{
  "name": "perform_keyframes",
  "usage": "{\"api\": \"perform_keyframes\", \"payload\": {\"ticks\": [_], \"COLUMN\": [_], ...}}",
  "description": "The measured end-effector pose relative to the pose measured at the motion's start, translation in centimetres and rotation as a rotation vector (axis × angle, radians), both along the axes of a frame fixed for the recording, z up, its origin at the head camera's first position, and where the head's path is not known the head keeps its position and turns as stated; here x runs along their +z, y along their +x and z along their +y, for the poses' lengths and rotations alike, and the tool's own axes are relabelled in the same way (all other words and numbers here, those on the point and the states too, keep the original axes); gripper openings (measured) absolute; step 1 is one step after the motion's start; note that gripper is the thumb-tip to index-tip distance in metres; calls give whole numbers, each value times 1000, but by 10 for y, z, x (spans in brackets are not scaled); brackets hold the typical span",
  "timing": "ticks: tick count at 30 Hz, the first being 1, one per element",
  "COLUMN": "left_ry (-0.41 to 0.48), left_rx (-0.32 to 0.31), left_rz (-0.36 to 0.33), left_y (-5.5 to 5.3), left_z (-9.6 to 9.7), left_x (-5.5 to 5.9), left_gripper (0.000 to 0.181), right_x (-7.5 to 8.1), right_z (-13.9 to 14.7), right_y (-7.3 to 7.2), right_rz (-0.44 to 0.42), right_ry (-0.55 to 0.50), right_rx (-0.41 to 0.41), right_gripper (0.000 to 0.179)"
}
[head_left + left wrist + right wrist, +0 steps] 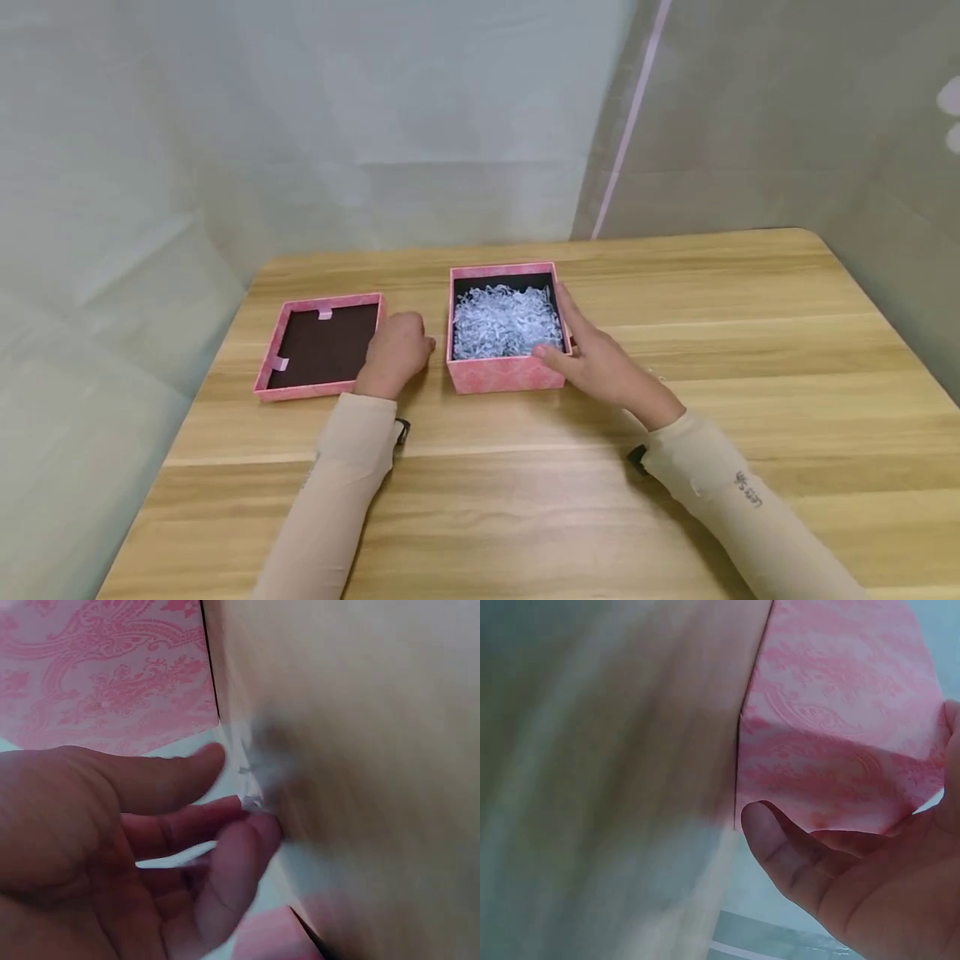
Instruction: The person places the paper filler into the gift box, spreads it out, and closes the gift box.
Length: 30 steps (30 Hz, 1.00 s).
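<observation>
A pink patterned box (pixel 506 375) stands lidless near the middle of the table, with white shredded paper (pixel 502 321) inside. My right hand (pixel 600 362) holds its right side, thumb at the front rim and fingers along the outer wall. In the right wrist view, bent fingers (pixel 787 859) lie by the pink wall. Between the box and its upturned lid (pixel 322 346), my left hand (pixel 393 354) is down at the tabletop. The left wrist view shows a small white paper shred (pixel 250 802) at its curled fingertips, with the thumb apart from them.
The wooden table (pixel 570 508) extends to the front and right. Two pale ribbon tabs (pixel 325 314) show inside the lid. Hanging pale cloth (pixel 412 125) surrounds the table at the back and sides. Small dark pieces (pixel 403 432) sit at both wrists.
</observation>
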<state>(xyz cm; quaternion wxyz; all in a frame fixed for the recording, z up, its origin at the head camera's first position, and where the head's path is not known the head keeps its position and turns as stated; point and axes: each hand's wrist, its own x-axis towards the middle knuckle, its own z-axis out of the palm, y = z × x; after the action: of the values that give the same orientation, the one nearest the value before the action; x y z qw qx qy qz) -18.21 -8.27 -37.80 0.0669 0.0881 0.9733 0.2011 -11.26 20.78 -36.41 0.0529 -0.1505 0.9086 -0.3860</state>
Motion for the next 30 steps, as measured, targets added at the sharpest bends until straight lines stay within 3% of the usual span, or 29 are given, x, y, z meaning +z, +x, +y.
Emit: {"api": "perform_keyframes", "payload": {"ticks": [7, 12, 15, 17, 21, 25, 28, 30], "left_ry": [-50, -28, 70, 175, 421, 596, 655, 670], "left_rx": [-14, -46, -37, -2, 31, -69, -158, -186], "left_rz": [-22, -17, -4, 42, 224, 365, 403, 409], "left_y": [-3, -5, -6, -4, 4, 11, 14, 16], "left_z": [5, 7, 8, 5, 8, 20, 27, 29], "left_x": [0, -2, 2, 8, 28, 40, 42, 42], "left_gripper": [11, 13, 15, 15, 13, 12, 13, 15], "right_x": [-3, -4, -5, -5, -5, -3, -3, -3], "right_z": [-8, -8, -6, -7, -9, -9, -10, -10], "right_y": [3, 6, 8, 7, 5, 3, 1, 0], "right_rz": [12, 6, 4, 1, -3, -13, -19, -18], "right_ry": [-25, -48, -54, -53, -50, -44, -39, -38], "right_rx": [-7, -23, -32, -26, -19, -17, -14, -7], "right_gripper": [94, 93, 92, 92, 93, 93, 93, 93]}}
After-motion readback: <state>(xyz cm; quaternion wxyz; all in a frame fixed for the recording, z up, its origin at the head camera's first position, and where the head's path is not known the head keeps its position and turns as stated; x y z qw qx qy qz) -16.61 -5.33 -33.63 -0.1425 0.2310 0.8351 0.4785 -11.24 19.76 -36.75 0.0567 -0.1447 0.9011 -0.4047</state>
